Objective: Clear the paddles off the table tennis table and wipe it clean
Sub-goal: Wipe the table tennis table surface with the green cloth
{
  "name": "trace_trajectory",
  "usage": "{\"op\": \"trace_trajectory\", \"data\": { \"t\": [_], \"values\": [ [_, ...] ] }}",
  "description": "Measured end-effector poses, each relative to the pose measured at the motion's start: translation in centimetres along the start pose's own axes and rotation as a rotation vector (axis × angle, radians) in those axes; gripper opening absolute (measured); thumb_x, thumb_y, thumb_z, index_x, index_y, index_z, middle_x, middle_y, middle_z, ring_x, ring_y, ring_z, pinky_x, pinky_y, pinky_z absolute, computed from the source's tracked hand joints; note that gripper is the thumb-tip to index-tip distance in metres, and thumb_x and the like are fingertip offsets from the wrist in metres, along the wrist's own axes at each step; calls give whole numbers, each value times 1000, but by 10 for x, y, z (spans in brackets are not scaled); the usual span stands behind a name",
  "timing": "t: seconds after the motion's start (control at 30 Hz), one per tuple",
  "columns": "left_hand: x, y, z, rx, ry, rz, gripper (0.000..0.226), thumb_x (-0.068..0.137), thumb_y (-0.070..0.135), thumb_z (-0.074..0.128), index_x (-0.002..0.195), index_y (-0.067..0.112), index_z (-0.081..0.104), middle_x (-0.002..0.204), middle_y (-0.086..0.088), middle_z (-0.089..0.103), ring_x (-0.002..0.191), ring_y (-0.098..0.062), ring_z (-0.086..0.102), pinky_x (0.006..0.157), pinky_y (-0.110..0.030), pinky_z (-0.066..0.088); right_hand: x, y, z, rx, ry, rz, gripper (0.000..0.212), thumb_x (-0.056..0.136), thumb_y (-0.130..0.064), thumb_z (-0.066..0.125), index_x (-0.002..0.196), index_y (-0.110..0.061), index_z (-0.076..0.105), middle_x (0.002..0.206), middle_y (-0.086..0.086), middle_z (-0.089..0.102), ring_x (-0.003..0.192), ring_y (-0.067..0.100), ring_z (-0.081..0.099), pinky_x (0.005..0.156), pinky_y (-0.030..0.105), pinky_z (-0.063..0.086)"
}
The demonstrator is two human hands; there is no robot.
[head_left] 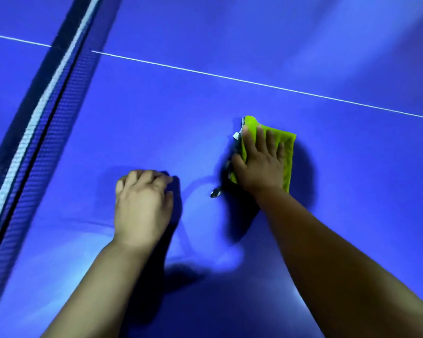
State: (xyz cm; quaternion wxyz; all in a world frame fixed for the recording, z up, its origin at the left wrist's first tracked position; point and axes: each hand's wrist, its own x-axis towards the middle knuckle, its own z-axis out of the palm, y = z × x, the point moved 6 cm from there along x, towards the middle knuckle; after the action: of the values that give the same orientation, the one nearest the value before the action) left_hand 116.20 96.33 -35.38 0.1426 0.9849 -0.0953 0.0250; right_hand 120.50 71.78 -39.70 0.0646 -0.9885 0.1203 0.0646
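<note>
Head view: this looks like the wiping step, with no paddles in sight. The right hand [259, 162] lies flat, fingers straight, pressing the green cloth [287, 152] onto the blue table tennis table [352, 203], on the near side of the white line [230, 78] and well right of the net [47, 93]. The left hand [142, 203] braces on the surface, fingers curled, holding nothing. The next move likely calls for steady pressure and a sweep across fresh surface, minding the small dark object [216, 192] just beside the cloth.
</note>
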Motion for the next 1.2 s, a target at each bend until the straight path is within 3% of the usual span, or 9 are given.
{"op": "trace_trajectory", "data": {
  "t": [0.17, 0.37, 0.57, 0.7, 0.87, 1.0, 1.2],
  "values": [
    [15, 9, 8, -50, -20, 43, 33, 70, 24, 56, 98, 16, 71, 98, -4, 68, 88, -31, 56, 78, -36, 30, -8, 47, -8, -30, -6, 149, 69, 96, -48, 38, 153, -38, 1, 163, -2, -4, 149, 22, -6, 119, 46, -4],
    [29, -55, -16, -51, 26, -29, 35, 73, 27, 54, 103, 16, 70, 100, -6, 67, 90, -32, 54, 79, -39, 35, -7, 9, -5, -44, -4, 192, 69, 97, -54, 32, 154, -34, 0, 163, 2, -5, 149, 24, -9, 117, 53, -4],
    [39, -146, -72, -1, 212, -161, 28, 77, 24, 56, 99, 14, 70, 97, -8, 67, 91, -35, 50, 81, -42, 32, 21, -135, 12, -75, -11, -18, 69, 96, -60, 21, 154, -31, 1, 163, 5, -6, 149, 31, -6, 115, 57, -4],
    [41, -193, -79, 51, 214, -213, 32, 75, 23, 56, 102, 13, 70, 101, -9, 66, 94, -33, 44, 82, -43, 30, 35, -249, 26, -58, 57, -191, 71, 89, -58, 25, 153, -27, 22, 160, 10, 17, 146, 37, 13, 112, 65, 10],
    [38, -236, -71, 79, 184, -272, 35, 73, 22, 54, 103, 12, 70, 108, -11, 65, 96, -36, 47, 83, -44, 32, 45, -375, 41, -92, -42, -433, 66, 97, -55, 24, 154, -31, 1, 163, 5, -5, 148, 31, -10, 113, 62, -6],
    [44, -246, -71, 83, 213, -283, 32, 74, 21, 55, 101, 14, 71, 103, -8, 66, 93, -34, 46, 81, -44, 30, 68, -404, 43, -114, -66, -529, 63, 97, -51, 25, 154, -30, 8, 163, 4, -6, 148, 29, -12, 115, 59, -7],
    [54, -223, -65, 72, 235, -305, 31, 76, 22, 54, 100, 14, 71, 102, -9, 64, 92, -35, 46, 80, -43, 31, 91, -379, 34, -81, -52, -585, 62, 96, -51, 28, 153, -35, 11, 163, -3, -4, 149, 23, -9, 118, 51, -7]
  ]
}}
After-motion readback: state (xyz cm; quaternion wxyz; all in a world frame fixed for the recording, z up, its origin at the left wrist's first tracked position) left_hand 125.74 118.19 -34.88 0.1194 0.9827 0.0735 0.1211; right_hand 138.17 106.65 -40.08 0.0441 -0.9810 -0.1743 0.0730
